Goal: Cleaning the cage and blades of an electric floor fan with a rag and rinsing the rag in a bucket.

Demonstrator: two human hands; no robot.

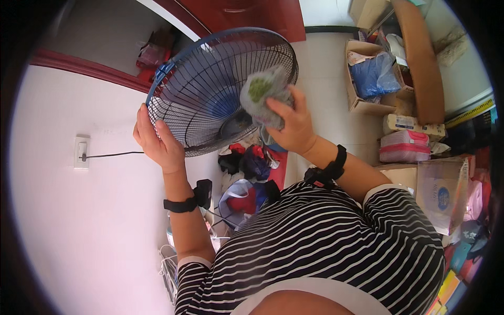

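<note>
An electric fan with a black wire grille (189, 90) and a blue rim stands tilted before me. My left hand (159, 138) grips the left edge of its rim, thumb over the front and fingers at the side. In my right hand (293, 122) is a bunched grey cloth (267, 94) with a green patch, slightly blurred, over the right part of the grille. Whether the cloth touches the wires I cannot tell. Black straps sit on both wrists. The fan's blue blades show dimly behind the grille.
A cord runs from a wall socket (82, 152) on the left. Clothes (252, 161) and a fabric basket (232, 201) lie below the fan. At the right stand an open cardboard box (370, 106), a pink case (404, 146) and another carton (441, 197). A red door (252, 15) is beyond.
</note>
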